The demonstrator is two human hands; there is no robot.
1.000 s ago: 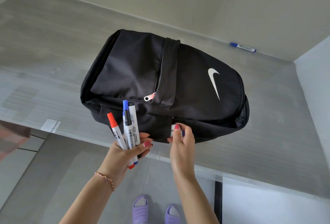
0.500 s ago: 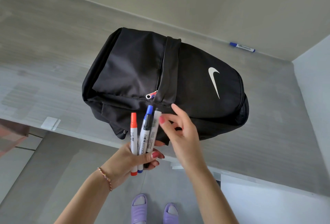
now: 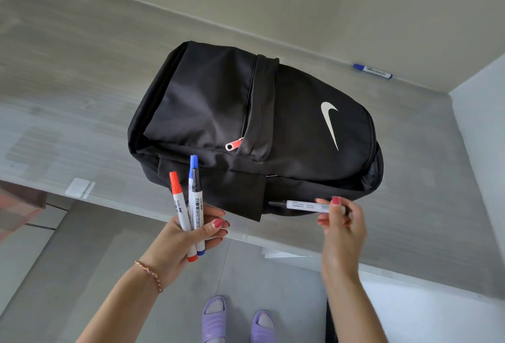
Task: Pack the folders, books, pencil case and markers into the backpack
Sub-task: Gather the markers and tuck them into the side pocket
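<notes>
A black backpack point(image 3: 246, 129) lay flat on the grey table point(image 3: 82, 91), with its front facing up. A white swoosh point(image 3: 330, 122) showed on the front. The front pocket zip looked closed, and its silver pull point(image 3: 233, 144) sat at the near end.

The left hand point(image 3: 188, 236) was closed around three markers. They stood up like a little bunch: a red marker point(image 3: 179, 206), a blue marker point(image 3: 193, 163) and a black marker point(image 3: 197, 203). They were just in front of the bag's near side.

The right hand point(image 3: 341, 222) pinched a white marker point(image 3: 306, 206) with its fingertips. That marker lay sideways, with its dark tip pointing left, close to the bag's near edge by the side pocket point(image 3: 240, 195).

A last marker point(image 3: 372, 71) lay alone at the far wall, well apart from the bag.

Down below were purple slippers point(image 3: 237, 321) on the floor.
</notes>
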